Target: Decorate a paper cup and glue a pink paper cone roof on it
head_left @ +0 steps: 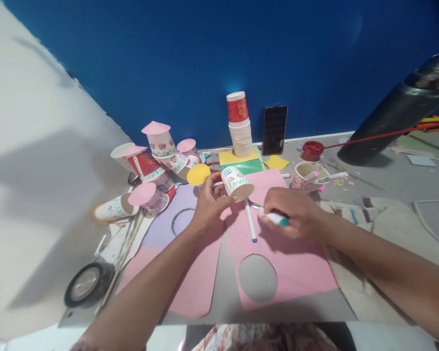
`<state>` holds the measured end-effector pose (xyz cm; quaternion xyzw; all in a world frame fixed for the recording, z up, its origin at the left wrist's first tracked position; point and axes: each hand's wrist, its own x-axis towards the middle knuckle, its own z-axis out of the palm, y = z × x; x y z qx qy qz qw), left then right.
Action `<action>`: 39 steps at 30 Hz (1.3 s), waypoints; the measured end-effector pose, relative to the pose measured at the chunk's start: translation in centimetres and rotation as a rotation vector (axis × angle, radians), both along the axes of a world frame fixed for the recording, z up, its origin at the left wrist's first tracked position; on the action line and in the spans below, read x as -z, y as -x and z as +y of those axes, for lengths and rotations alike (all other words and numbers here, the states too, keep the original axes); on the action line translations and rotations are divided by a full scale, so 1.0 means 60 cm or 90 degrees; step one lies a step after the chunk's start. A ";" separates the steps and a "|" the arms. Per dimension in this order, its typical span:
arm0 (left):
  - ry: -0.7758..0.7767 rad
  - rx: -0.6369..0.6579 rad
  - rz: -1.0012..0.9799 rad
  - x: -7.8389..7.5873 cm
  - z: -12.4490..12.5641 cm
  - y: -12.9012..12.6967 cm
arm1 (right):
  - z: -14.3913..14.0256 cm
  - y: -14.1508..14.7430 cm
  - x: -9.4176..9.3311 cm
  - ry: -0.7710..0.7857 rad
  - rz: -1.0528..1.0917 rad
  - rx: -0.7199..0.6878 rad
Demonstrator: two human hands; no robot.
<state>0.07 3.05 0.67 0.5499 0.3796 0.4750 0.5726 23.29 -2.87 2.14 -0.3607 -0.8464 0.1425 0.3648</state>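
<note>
Holding a decorated paper cup point(237, 183) tilted in my left hand point(207, 207), right hand point(296, 213) closed around a green-tipped marker point(277, 218) over the pink paper point(292, 263). Decorating step, I judge; next stroke needs the cup steadied above the bench point(388, 180).

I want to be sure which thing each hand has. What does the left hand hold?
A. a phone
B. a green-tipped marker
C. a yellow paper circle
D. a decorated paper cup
D: the left hand grips a paper cup with red and green drawings, tilted on its side above the pink paper, while the right hand holds the marker.
</note>
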 end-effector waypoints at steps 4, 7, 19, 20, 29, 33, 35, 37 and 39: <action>-0.015 0.018 0.022 0.000 0.000 0.001 | -0.003 -0.005 -0.016 0.125 0.260 0.103; -0.019 0.020 0.024 -0.002 -0.001 0.000 | 0.005 -0.008 -0.013 0.268 0.367 0.078; -0.015 0.015 0.035 -0.009 -0.010 -0.004 | 0.020 0.000 -0.008 0.437 0.580 0.055; -0.023 0.011 0.042 -0.010 -0.010 -0.004 | 0.019 0.001 -0.007 0.420 0.569 0.053; -0.139 0.061 0.122 -0.005 -0.013 -0.004 | -0.001 -0.007 0.000 0.209 0.430 0.118; -0.224 0.065 0.176 0.001 -0.013 -0.003 | 0.001 -0.004 -0.001 0.216 0.447 0.108; -0.242 0.068 0.190 0.003 -0.012 -0.002 | 0.001 -0.003 -0.003 0.211 0.447 0.107; -0.257 0.060 0.205 0.005 -0.010 -0.001 | 0.000 -0.003 -0.006 0.167 0.405 0.126; -0.262 0.049 0.217 0.007 -0.008 0.000 | 0.000 -0.005 -0.010 0.085 0.306 0.152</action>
